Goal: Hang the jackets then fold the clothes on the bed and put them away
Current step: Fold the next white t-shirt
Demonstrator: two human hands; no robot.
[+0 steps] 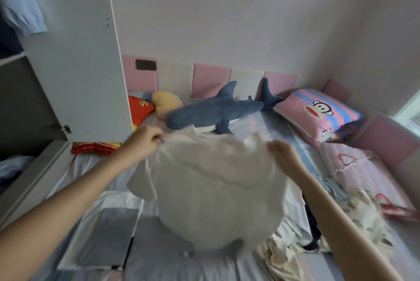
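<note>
Both hands are up over the bed (272, 126): the left hand (145, 142) and the right hand (280, 152) each pinch a shoulder of the cream T-shirt (218, 189), fingers curled tight on the cloth. It hangs spread and blurred above the striped sheet, probably being opened out to lay flat for folding. A patterned garment (363, 219) lies crumpled on the right, and the wardrobe door (77, 53) stands open on the left.

Both hands, the left hand (145, 141) and right hand (280, 152), pinch the top edge of a blurred white garment (216, 189) held above the bed (272, 128), near a plush shark (211, 110).
</note>
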